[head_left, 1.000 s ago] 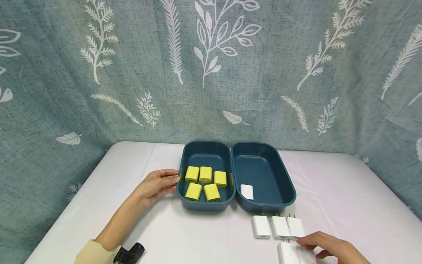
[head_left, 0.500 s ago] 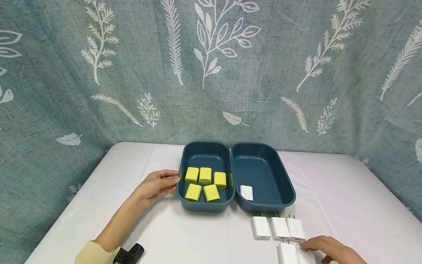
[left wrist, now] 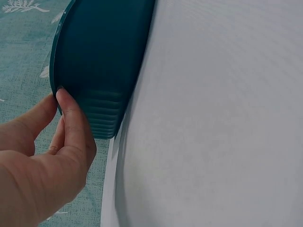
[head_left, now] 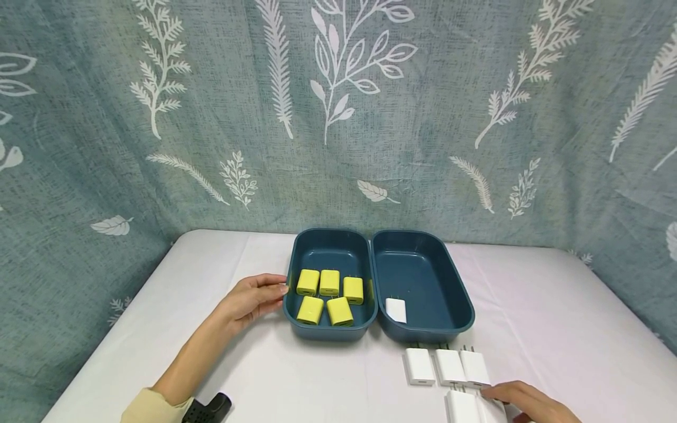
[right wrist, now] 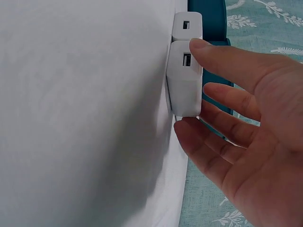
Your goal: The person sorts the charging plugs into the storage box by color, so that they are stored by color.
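Note:
My left hand [head_left: 256,298] is at the left side of the left dark blue bin [head_left: 329,333], its thumb and fingertips pinching the rim in the left wrist view. Several yellow USB chargers [head_left: 329,282] lie in that bin. In the adjoining right blue bin [head_left: 423,335] lies one white USB charger [head_left: 395,310]. My right hand [head_left: 531,401], at the lower right, holds a white USB charger [right wrist: 184,75] on the table, thumb on one side and fingers on the other. Another white charger [right wrist: 186,26] stands beside it, its USB port showing.
Several white chargers [head_left: 420,366] lie on the white tablecloth [head_left: 317,382] in front of the right bin, prongs toward it. A patterned green-blue curtain [head_left: 338,176] stands behind the table. A black strap device [head_left: 207,407] sits at my left wrist.
My right hand has shifted slightly downward and its fingers have drawn closer to the white charger. The left hand and both bins stay in place.

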Tool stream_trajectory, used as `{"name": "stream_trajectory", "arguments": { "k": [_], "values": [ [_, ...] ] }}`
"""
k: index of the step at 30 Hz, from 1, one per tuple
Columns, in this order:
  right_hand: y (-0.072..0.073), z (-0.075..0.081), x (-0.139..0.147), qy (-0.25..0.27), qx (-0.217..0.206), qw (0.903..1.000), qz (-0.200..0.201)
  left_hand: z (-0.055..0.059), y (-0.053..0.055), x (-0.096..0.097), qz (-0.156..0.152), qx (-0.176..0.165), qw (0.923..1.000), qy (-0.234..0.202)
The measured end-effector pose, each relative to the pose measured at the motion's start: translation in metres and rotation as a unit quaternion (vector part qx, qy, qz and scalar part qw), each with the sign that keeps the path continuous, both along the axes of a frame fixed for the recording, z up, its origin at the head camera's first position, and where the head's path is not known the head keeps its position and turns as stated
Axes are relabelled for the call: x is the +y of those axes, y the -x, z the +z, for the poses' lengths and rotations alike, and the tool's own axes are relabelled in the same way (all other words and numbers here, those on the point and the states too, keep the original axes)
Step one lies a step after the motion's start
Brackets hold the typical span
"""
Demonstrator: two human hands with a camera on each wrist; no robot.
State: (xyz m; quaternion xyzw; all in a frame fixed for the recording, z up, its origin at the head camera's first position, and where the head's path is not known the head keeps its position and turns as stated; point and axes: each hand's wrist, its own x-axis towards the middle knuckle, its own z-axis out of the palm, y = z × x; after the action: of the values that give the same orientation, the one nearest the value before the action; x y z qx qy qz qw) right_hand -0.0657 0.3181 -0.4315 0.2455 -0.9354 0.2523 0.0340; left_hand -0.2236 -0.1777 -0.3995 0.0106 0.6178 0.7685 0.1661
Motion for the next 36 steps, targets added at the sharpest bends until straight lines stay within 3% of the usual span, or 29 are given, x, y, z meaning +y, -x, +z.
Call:
{"name": "stream_trajectory", "arguments": {
  "k": [6, 14, 25, 31, 36],
  "values": [
    [-0.001, -0.005, 0.003, 0.025, 0.007, 0.9995, 0.016, -0.001, 0.0, 0.0, -0.001, 0.0, 1.0, 0.0],
    [0.002, -0.008, 0.008, 0.017, 0.008, 0.9997, 0.018, -0.001, -0.001, 0.001, 0.0, 0.0, 1.0, -0.001],
    [0.004, -0.007, 0.013, 0.025, -0.029, 0.9984, 0.04, -0.001, 0.0, 0.002, 0.003, -0.001, 1.0, 0.004],
    [0.0, -0.006, 0.014, 0.05, -0.011, 0.9981, 0.035, -0.001, 0.0, 0.002, 0.002, 0.002, 1.0, 0.005],
    [-0.002, 0.003, 0.014, 0.074, 0.006, 0.9969, 0.024, 0.0, 0.0, 0.002, 0.005, 0.001, 1.0, 0.008]
  ]
}}
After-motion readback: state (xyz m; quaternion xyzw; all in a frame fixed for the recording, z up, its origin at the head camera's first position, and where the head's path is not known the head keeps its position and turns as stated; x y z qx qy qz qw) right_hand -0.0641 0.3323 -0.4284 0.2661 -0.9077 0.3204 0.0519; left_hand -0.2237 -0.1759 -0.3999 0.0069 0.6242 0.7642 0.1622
